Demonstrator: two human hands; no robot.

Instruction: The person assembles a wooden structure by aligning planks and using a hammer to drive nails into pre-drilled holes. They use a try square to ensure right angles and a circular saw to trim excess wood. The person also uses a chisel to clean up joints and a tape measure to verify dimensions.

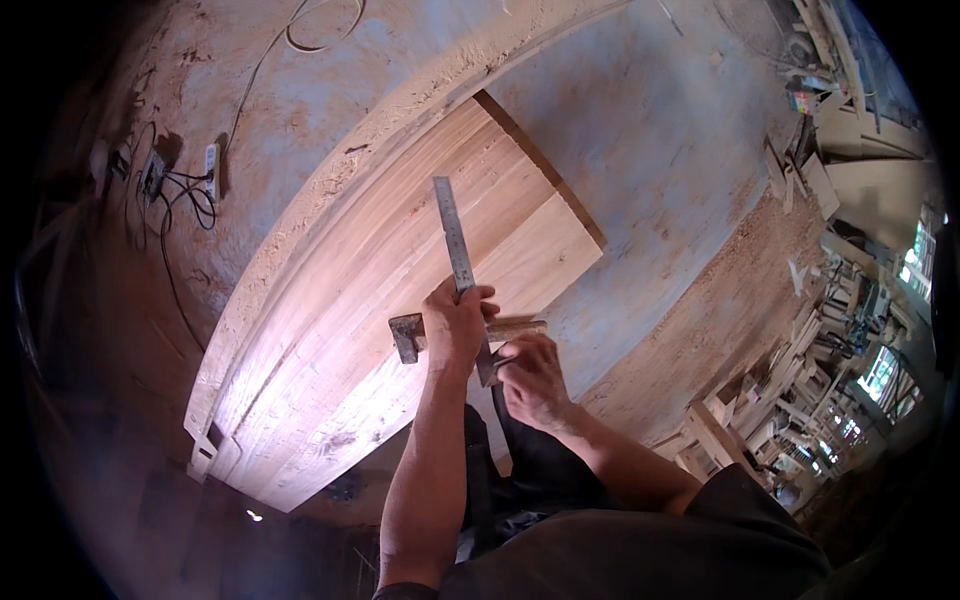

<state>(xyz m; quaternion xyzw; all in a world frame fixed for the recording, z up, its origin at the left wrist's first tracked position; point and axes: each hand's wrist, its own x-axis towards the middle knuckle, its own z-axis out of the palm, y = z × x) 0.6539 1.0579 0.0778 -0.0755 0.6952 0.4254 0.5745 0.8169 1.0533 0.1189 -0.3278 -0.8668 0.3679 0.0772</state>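
The left hand (455, 325) has its fingers wrapped around a flat metal ruler (453, 230), holding it tight. The ruler is over the big wooden panel (350, 290), and its top end points away from the person. The right hand (535, 380) is close to the ruler's low end, with its fingers curled in. A thin dark bit (506, 361) shows by those fingertips, but it is too small to tell what it is, or if the fingers pinch it. A hammer (405, 335) is by the left hand, its head to the left and its wooden handle going behind the hand to the right. The panel is made of light boards side by side, and a long pale strip of wood (290, 230) runs along its left side. Far to the left are a white power strip (212, 165) and dark cords (185, 195). Many wood scraps (800, 390) are piled on the right.
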